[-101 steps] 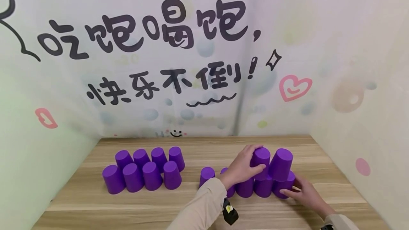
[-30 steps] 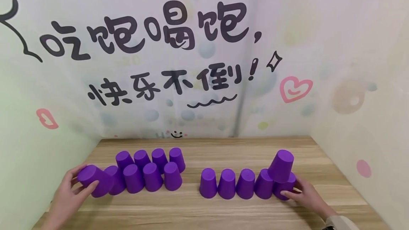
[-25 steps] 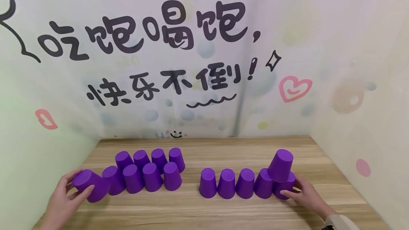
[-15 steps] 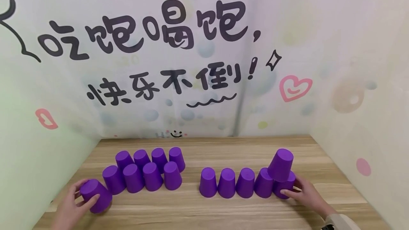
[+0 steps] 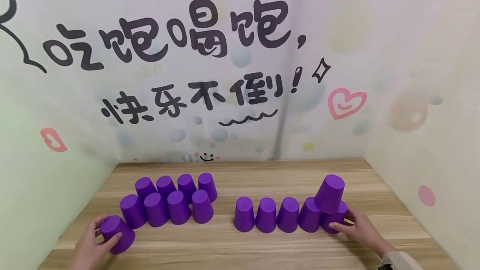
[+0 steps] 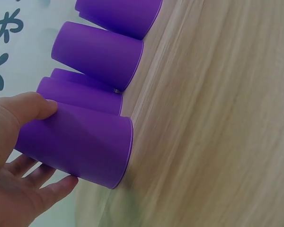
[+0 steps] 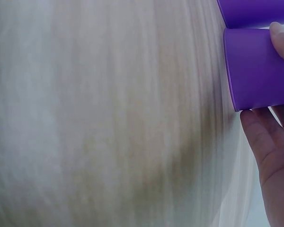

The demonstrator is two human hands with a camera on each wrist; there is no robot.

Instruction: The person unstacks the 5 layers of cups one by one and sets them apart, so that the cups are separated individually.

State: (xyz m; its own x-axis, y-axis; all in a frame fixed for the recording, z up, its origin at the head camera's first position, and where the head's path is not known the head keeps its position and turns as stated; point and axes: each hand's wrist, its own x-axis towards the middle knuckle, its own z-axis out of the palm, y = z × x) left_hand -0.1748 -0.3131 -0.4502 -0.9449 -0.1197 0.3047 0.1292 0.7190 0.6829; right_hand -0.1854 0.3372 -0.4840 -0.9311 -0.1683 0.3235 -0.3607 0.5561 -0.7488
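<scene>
At the front left, my left hand (image 5: 90, 243) grips an upside-down purple cup (image 5: 123, 236), thumb on the near side and fingers on the far side. The left wrist view shows this held cup (image 6: 80, 144) with its rim close to the tabletop; whether it rests fully there, I cannot tell. My right hand (image 5: 361, 229) holds the end cup (image 5: 329, 220) of the right row between thumb and fingers, also seen as a purple cup (image 7: 258, 71) in the right wrist view. Above it, one upside-down cup (image 5: 330, 195) straddles the last two cups of that row.
On the left, several upside-down purple cups stand in two rows, a front row (image 5: 179, 207) and a back row (image 5: 186, 187). More cups (image 5: 266, 216) line up on the right. Printed cloth walls (image 5: 240, 145) enclose the wooden table (image 5: 225, 249).
My left hand has taken a cup off the right stack's upper level, carried it to the far left, then lowered it and shifted it slightly right. My right hand stays on its cup.
</scene>
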